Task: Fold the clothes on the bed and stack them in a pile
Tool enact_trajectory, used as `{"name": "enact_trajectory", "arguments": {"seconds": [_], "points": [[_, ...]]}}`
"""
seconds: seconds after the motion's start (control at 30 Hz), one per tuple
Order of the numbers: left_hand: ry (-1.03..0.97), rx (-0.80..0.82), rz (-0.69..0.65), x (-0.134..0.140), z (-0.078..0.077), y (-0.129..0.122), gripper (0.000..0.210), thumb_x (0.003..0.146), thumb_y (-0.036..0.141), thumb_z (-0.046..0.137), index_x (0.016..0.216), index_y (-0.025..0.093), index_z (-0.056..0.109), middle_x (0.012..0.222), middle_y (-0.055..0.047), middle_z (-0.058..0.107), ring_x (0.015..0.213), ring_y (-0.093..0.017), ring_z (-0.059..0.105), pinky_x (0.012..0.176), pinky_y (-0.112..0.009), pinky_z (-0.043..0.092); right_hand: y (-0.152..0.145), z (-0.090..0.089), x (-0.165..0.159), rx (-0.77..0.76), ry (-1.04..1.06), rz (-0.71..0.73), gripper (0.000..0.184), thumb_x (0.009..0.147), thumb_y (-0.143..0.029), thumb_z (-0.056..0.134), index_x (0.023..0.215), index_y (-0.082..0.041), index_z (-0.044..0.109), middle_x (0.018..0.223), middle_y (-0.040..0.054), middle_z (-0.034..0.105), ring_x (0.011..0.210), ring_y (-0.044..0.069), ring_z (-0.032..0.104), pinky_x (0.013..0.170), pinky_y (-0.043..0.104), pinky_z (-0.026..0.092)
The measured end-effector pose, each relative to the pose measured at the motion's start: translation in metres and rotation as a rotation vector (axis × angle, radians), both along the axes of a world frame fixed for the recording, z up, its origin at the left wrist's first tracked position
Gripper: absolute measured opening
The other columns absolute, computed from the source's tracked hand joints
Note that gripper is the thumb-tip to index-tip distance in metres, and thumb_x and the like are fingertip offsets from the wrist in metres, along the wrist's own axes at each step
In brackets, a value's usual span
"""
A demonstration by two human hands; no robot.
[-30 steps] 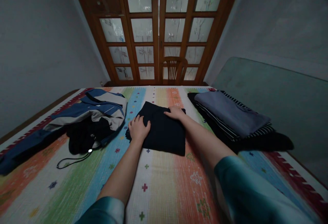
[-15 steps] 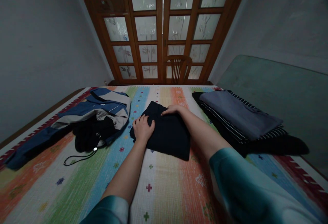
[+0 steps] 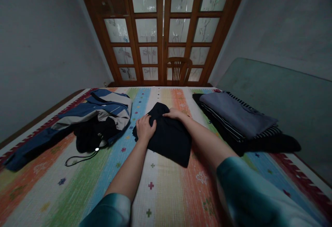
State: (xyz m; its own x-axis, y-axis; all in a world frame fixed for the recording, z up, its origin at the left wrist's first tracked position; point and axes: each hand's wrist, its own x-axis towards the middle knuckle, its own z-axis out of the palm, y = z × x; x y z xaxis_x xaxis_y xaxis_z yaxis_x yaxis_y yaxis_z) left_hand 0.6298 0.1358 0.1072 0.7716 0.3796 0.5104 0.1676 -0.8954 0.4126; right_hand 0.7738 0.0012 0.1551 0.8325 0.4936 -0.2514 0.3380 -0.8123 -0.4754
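A folded dark navy garment (image 3: pixel 169 138) lies on the table in front of me; I cannot tell its kind. My left hand (image 3: pixel 145 128) rests on its left part, palm down, with the thumb spread from the fingers. At the far right edge my right hand (image 3: pixel 175 113) holds the cloth, the thumb on top and most fingers hidden. Between the hands the far edge bulges up slightly, and the near corner points toward me.
A blue and light grey jacket (image 3: pixel 111 102) lies at the left with a black bundled item (image 3: pixel 89 137) and a cord loop. Folded clothes (image 3: pixel 238 114) are stacked at the right. A striped cloth (image 3: pixel 166 192) covers the table; a wooden chair (image 3: pixel 178 69) stands beyond.
The garment has turned slightly, its near right corner shifting toward me and left. Its far edge has become rounder and more raised. Both hands remain on it.
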Motion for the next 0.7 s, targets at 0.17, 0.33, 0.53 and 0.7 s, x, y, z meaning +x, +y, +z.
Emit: {"name": "enact_trajectory", "arguments": {"seconds": [0.17,0.33,0.53,0.7], "points": [[-0.167,-0.031,0.182,0.002,-0.003,0.005,0.035,0.084,0.034,0.053,0.112,0.015,0.062,0.117,-0.013,0.064,0.117,-0.029,0.052,0.110,-0.045,0.027,-0.050,-0.004,-0.013,-0.081,-0.272,-0.110,0.041,0.091,-0.048,0.054,0.111,-0.014,0.063,0.111,0.0171,0.068,0.100,0.029,0.065,0.080,0.033,0.049],[-0.120,-0.076,0.224,0.005,-0.006,0.007,0.035,0.085,0.033,0.050,0.113,0.014,0.060,0.113,-0.014,0.064,0.114,-0.029,0.052,0.109,-0.045,0.028,-0.104,0.014,-0.018,-0.217,-0.508,-0.275,0.041,0.095,-0.050,0.043,0.108,-0.017,0.064,0.102,0.0164,0.069,0.097,0.028,0.066,0.081,0.034,0.047],[-0.086,-0.105,0.208,0.005,-0.007,0.006,0.037,0.083,0.034,0.051,0.112,0.014,0.061,0.111,-0.015,0.064,0.111,-0.031,0.053,0.106,-0.047,0.031,-0.142,0.050,-0.038,-0.161,-0.684,-0.370,0.043,0.096,-0.051,0.040,0.098,-0.018,0.068,0.088,0.0146,0.071,0.084,0.027,0.066,0.073,0.033,0.044],[-0.058,-0.121,0.218,0.003,-0.006,0.008,0.039,0.081,0.032,0.050,0.113,0.012,0.061,0.110,-0.016,0.064,0.110,-0.032,0.053,0.104,-0.047,0.033,-0.175,0.099,-0.050,-0.013,-0.916,-0.372,0.043,0.093,-0.054,0.045,0.090,-0.017,0.068,0.078,0.0117,0.069,0.075,0.026,0.064,0.065,0.032,0.040]]}}
